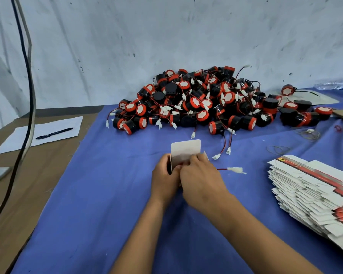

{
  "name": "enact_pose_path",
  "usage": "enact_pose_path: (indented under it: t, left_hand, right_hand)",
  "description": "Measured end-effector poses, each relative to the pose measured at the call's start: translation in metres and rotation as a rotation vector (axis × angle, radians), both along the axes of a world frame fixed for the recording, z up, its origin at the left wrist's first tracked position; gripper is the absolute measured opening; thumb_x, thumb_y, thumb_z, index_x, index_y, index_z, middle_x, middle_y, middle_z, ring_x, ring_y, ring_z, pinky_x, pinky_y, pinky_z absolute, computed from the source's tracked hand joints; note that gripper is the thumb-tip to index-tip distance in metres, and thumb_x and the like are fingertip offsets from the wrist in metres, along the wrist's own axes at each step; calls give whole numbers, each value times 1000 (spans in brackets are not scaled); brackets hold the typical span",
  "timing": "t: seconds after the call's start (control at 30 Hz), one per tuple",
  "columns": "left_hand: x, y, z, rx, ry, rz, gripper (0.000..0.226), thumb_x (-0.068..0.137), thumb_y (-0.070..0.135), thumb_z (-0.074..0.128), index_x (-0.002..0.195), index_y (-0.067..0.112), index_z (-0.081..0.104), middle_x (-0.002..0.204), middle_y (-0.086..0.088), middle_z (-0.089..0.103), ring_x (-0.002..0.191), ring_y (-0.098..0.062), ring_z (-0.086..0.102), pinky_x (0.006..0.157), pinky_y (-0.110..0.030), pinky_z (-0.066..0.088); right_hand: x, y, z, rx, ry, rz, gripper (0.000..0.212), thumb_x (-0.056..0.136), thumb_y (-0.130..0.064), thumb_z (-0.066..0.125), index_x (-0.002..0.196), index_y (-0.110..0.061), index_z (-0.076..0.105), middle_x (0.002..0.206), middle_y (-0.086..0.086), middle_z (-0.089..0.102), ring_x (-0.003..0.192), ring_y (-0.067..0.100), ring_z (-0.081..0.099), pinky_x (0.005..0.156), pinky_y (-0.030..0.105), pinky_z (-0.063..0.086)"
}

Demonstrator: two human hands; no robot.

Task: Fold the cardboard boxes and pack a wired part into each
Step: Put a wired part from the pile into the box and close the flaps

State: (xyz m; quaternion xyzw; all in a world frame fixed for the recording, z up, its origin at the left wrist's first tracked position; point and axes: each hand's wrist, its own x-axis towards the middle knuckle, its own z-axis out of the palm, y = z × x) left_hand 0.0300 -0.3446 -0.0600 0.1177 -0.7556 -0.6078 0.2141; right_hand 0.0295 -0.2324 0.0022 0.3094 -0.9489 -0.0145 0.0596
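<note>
Fingers [194,161] of the right hand [201,184] are curled together over the open top of a small white cardboard box [184,153], pressing into it; the left hand [163,178] is clamped around the box's left side. The box stands on the blue cloth table cover [107,194], its rounded white lid flap upright behind the knuckles. A red wire with a white plastic plug [236,170] trails out from under the right hand onto the cloth; the body of that part is hidden, so whether it sits fully inside the box cannot be told.

To the right, near the cloth's edge, lies a slanting stack of flat white-and-red unfolded cartons [313,194]. Beyond the box rises a large heap of black-and-red round wired parts [206,103] with white plugs. Far left, on the brown tabletop, a black pen [54,133] rests on a white paper sheet [22,138]. A clear plastic bottle [335,84] lies at far right.
</note>
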Motion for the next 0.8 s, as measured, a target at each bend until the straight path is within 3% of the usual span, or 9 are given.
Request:
enact_pose_path:
  t: [0.13, 0.23, 0.3, 0.37, 0.47, 0.57, 0.67, 0.8]
  left_hand:
    - [-1, 1, 1, -13, -5, 25, 16, 89, 5, 68, 99, 18, 68, 91, 1, 74, 85, -22, 69, 73, -38, 58]
    - [-3, -1, 1, -3, -27, 31, 18, 88, 10, 76, 101, 20, 69, 93, 5, 76, 88, -16, 72, 75, -31, 60]
    - [-5, -3, 1, 11, -34, 34, 21, 85, 11, 81, 99, 22, 69, 91, 7, 77, 85, -12, 72, 71, -27, 59]
    - [-5, -4, 1, 32, -38, 30, 23, 84, 11, 83, 99, 20, 70, 91, 6, 78, 86, -13, 74, 72, -29, 60]
    - [-4, -2, 2, 50, -45, 25, 25, 80, 14, 86, 98, 17, 70, 91, 2, 78, 87, -20, 74, 78, -43, 62]
    - [-6, 0, 4, 34, -31, 46, 25, 74, 15, 84, 93, 11, 69, 88, -12, 76, 79, -27, 68, 79, -56, 59]
    - [-8, 1, 3, 15, -31, 74, 22, 77, 9, 85, 92, 9, 69, 87, -11, 76, 79, -23, 68, 78, -57, 58]
    - [-6, 2, 2, 33, -59, 45, 29, 77, 22, 90, 97, 17, 69, 90, 0, 78, 89, -27, 74, 80, -55, 59]
  right_hand:
    - [-12, 31, 20, -181, 102, -198, 14, 90, -30, 58, 101, -23, 61, 107, 3, 57, 106, 28, 50, 75, 36, 38]
    - [-24, 52, 34, -307, -38, -297, 13, 88, -19, 62, 101, -14, 60, 92, 4, 62, 84, 30, 58, 58, 33, 43]
    - [-26, 48, 43, -462, -87, -218, 6, 87, -11, 65, 91, -12, 70, 85, 4, 69, 81, 26, 65, 65, 39, 57]
    - [-25, 38, 46, -604, -177, -124, 7, 89, -15, 69, 85, -16, 75, 83, -1, 71, 79, 18, 67, 71, 38, 60]
    - [-23, 32, 39, -545, -325, -82, 15, 99, -20, 59, 99, -17, 74, 94, 3, 71, 84, 20, 67, 74, 37, 59]
    - [-17, 36, 30, -491, -394, 68, 34, 92, 1, 51, 103, -18, 77, 98, 0, 71, 89, 19, 65, 75, 30, 56]
    - [-16, 33, 21, -439, -263, 140, 33, 83, 4, 58, 97, -17, 80, 94, 1, 70, 89, 19, 63, 77, 37, 54]
    - [-29, 26, 15, -634, -13, -92, 17, 89, -4, 64, 100, -5, 77, 101, 9, 64, 89, 28, 61, 75, 40, 52]
